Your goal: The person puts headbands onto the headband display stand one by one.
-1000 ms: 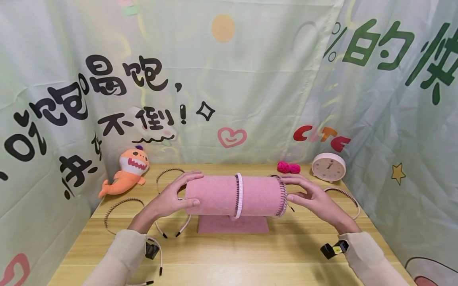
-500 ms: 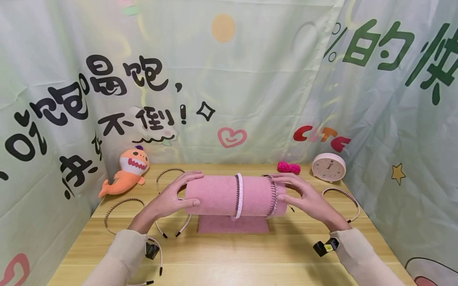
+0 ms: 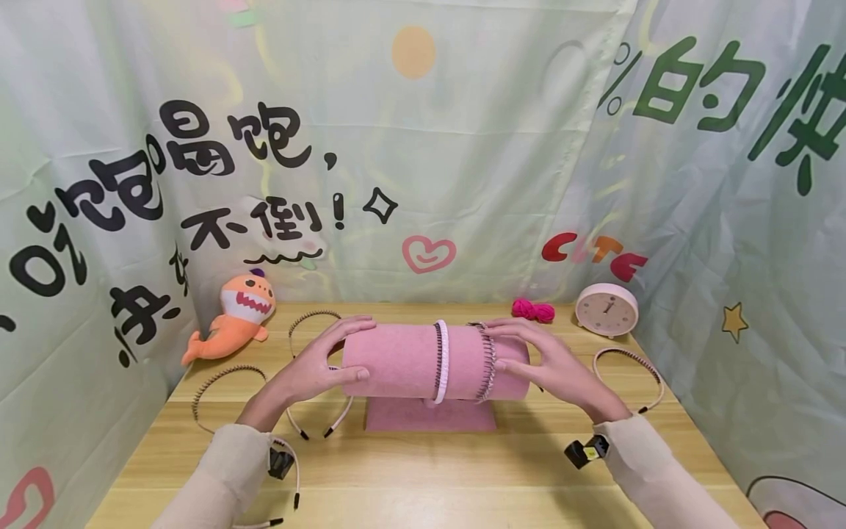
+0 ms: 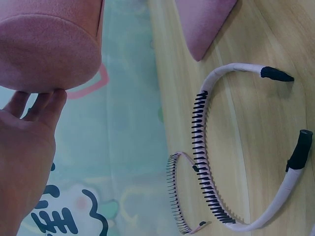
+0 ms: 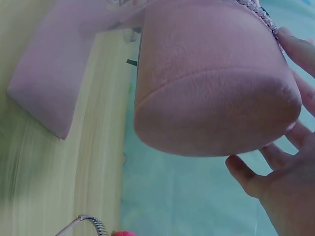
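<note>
A pink velvet-covered headband stand, a horizontal roll on a flat base, stands mid-table. My left hand grips the roll's left end, fingers over the top and thumb in front. Around the middle of the roll sits a white headband with dark teeth. To its right, a second toothed headband goes round the roll. My right hand holds that one, fingertips at its upper side and thumb at its front. In the right wrist view, its glittery band shows beside the fingertips. The roll hides its back part.
Loose toothed headbands lie at left, behind my left hand, and at right. An orange shark plush sits back left. Pink yarn and a round clock stand back right. Printed curtains enclose the table.
My right hand has slid the second headband leftward from the roll's right end, closer to the white one. My left hand has stayed in place.
</note>
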`<state>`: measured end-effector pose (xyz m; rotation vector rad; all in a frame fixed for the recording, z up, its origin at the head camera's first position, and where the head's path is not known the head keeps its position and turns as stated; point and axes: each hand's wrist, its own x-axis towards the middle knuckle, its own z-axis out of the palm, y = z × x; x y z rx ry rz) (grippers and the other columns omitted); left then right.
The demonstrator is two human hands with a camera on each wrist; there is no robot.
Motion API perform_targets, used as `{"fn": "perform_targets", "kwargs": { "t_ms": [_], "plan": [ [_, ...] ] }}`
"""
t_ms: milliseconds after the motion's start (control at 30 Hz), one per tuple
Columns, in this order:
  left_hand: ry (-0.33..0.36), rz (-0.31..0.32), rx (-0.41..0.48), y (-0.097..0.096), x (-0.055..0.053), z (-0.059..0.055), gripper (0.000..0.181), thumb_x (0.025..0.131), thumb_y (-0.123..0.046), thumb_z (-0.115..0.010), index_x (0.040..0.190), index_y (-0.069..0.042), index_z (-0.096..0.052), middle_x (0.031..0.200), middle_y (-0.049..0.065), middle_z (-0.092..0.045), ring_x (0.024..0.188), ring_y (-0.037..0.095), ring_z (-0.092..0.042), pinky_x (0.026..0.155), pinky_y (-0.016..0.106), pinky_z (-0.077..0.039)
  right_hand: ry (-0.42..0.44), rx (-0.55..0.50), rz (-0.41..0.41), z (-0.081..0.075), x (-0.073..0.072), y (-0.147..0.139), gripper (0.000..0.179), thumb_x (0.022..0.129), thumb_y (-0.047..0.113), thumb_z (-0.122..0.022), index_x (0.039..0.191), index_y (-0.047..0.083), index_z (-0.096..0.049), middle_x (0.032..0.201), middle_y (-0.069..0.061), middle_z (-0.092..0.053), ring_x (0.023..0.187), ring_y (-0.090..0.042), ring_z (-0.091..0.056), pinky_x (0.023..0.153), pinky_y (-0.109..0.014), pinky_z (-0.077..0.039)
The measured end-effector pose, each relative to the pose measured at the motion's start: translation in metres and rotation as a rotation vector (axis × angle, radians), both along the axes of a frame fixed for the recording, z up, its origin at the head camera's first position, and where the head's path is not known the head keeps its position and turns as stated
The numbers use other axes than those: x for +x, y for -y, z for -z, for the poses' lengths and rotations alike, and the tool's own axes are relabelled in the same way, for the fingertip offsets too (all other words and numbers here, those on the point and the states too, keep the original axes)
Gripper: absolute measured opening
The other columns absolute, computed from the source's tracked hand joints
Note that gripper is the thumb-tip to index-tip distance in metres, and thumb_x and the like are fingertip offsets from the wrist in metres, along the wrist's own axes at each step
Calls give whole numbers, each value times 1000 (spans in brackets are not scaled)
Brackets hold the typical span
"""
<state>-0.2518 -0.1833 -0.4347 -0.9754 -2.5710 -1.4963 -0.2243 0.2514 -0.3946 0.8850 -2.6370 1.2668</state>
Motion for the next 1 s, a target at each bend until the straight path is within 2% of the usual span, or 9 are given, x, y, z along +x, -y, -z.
{"fn": "perform_targets", "kwargs": {
  "t_ms": [233, 433, 667, 1000],
  "plan": [
    [-7, 6, 4, 1, -1, 1, 73, 95, -25, -85, 160, -28, -52, 174, 12, -39, 159, 41, -38, 125, 71, -34, -31, 36, -21, -5, -2, 12, 46, 100, 33, -82, 144, 38, -67, 151, 12, -64, 146, -14, -55, 123, -58, -41],
    [-6, 18, 15, 0, 0, -1, 72, 95, -24, -85, 160, -27, -53, 174, 11, -40, 159, 41, -39, 125, 69, -36, -52, 66, -34, -7, -5, 19, 47, 99, 33, -83, 143, 36, -69, 151, 10, -65, 146, -19, -56, 123, -62, -41],
    [-13, 13, 12, 1, 0, -1, 73, 95, -24, -85, 160, -27, -53, 173, 9, -40, 159, 39, -40, 125, 68, -37, -123, 127, -26, -15, -7, 29, 46, 96, 37, -86, 140, 34, -72, 147, 10, -68, 143, -21, -60, 122, -60, -43],
    [-6, 5, 7, 0, 1, -1, 73, 95, -26, -85, 160, -28, -52, 174, 14, -39, 160, 40, -38, 126, 70, -34, -203, 210, -15, -19, -8, 40, 46, 96, 38, -84, 139, 29, -73, 144, 6, -72, 141, -28, -61, 119, -65, -42]
  ]
}}
